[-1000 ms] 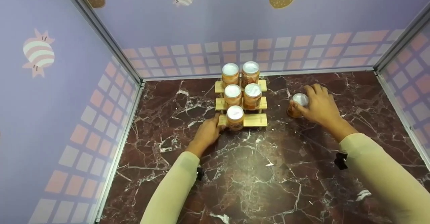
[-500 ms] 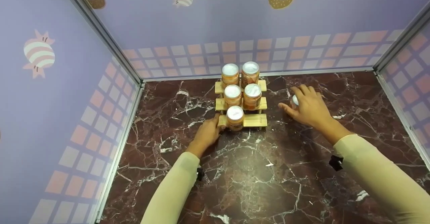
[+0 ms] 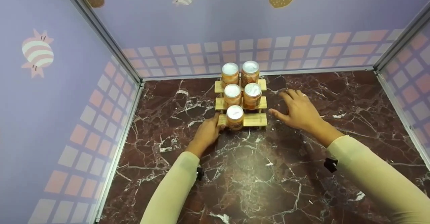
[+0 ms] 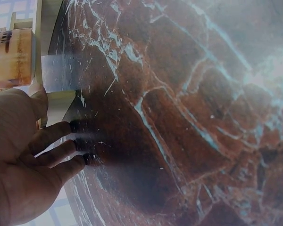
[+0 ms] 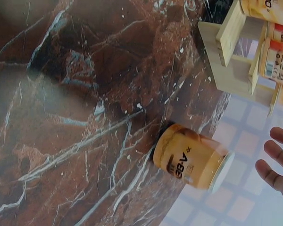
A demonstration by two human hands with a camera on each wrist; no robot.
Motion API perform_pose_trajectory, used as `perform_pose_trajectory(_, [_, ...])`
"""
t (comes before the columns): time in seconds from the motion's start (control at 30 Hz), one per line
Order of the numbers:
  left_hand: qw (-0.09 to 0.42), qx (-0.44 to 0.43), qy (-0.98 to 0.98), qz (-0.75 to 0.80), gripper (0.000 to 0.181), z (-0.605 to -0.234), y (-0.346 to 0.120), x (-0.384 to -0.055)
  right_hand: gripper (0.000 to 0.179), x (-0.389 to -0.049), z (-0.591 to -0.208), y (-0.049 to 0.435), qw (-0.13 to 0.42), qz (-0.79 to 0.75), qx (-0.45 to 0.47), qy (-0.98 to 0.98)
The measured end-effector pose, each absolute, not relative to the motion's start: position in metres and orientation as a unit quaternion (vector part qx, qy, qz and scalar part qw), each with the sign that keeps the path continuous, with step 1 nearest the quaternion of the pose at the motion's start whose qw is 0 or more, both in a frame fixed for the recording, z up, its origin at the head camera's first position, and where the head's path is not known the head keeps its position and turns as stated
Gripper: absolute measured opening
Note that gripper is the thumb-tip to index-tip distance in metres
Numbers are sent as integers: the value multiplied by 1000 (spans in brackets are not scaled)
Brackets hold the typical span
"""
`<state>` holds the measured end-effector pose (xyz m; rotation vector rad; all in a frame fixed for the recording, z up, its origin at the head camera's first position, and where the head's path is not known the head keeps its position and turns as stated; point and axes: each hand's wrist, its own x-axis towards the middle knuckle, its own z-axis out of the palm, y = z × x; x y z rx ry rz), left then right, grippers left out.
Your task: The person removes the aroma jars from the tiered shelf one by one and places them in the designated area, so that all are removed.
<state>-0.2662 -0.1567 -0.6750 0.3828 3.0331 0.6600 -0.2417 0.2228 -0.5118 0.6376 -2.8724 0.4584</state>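
Observation:
A small three-tier wooden rack [image 3: 256, 120] stands near the back wall, bearing several orange cans with pale tops. One front can [image 3: 235, 118] sits at the left of the lowest tier. With thumb and a finger, my left hand [image 3: 205, 134] pinches the left end of that tier; its other fingers reach down by the tabletop in the left wrist view. To the rack's right, my right hand [image 3: 299, 112] hovers with fingers spread, holding nothing. The right wrist view has a single upright can [image 5: 191, 157] on the table, apart from the fingers; in the head view that hand mostly hides it.
Dark red marbled tabletop [image 3: 242, 170] spreads in front of the rack. Patterned panels enclose it: a back wall [image 3: 161, 22], a left wall [image 3: 43, 109] and a right wall [image 3: 416, 62].
My right hand has let go of the single can and moved left toward the rack, fingers spreading. The left hand and the cans on the rack have stayed put.

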Motion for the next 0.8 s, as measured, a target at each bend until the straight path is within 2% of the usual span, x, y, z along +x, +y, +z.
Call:
perform_pose_trajectory(0.2, [2, 128, 970, 206, 71, -677, -156, -267, 74, -239, -515, 216, 72, 158, 230, -958])
perform_pose_trajectory(0.8, [2, 124, 972, 199, 74, -678, -157, -266, 72, -232, -525, 184, 59, 188, 270, -942])
